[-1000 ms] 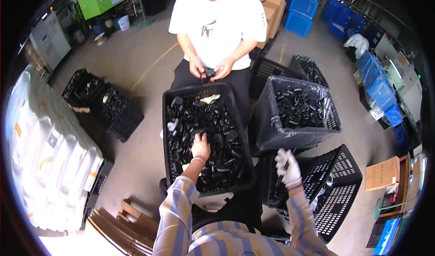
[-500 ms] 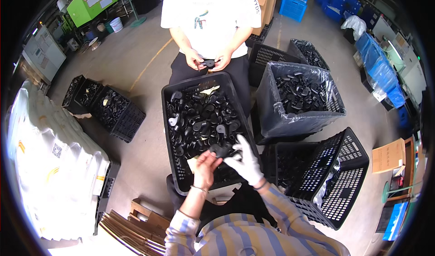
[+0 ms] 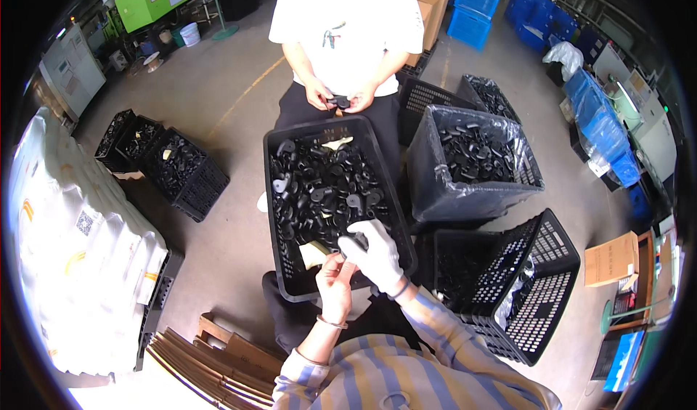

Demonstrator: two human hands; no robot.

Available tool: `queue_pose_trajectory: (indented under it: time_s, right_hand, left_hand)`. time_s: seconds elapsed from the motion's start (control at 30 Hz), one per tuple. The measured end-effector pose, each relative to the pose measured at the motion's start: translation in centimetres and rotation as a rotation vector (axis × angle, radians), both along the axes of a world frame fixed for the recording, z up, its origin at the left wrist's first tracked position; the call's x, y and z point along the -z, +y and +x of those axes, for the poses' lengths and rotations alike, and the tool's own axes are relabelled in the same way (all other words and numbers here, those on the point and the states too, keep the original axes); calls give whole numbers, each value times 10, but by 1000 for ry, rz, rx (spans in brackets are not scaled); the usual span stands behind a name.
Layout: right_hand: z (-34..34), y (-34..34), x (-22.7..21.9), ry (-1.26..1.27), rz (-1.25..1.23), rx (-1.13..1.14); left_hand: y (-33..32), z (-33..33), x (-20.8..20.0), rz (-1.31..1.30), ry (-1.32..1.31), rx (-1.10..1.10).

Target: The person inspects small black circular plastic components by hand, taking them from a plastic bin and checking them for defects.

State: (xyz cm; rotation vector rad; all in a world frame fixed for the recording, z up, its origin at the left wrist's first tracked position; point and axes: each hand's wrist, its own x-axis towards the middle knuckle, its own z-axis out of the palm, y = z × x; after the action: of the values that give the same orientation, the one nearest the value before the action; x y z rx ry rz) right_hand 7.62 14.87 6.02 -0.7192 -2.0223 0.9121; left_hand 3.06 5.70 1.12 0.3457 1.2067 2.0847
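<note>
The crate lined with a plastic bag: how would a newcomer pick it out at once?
Start at the central black crate of loose black parts between the two people. On the wearer's right stands another crate; alone among its neighbours, it has a clear plastic bag lining.

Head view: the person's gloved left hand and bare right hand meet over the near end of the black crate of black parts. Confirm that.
Wrong on the sides. The head view shows the white glove on the right hand; the left hand is bare. They do meet over the near end of the black crate.

Both forearms come up from the lower edge and meet; the bare left hand (image 3: 335,279) curls fingers-up against the right hand (image 3: 375,254) (white-gloved), fingers bent together.
</note>
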Motion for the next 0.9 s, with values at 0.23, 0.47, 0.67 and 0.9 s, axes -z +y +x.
queue_pose_trajectory:
  time_s: [0.23,0.47,0.67,0.9]
  right_hand:
    - [18,33,8,50,-969,-197]
    - [44,24,-8,20,-879,-451]
    - [49,14,-10,40,-452,-383]
    - [24,1,-4,-11,-214,-36]
  left_hand:
    - [2,-5,-20,30,16,-18]
    - [-14,-18,-16,48,661,26]
    - [-18,-5,-15,167,-123,217]
    - [-17,18,-27,-85,375,80]
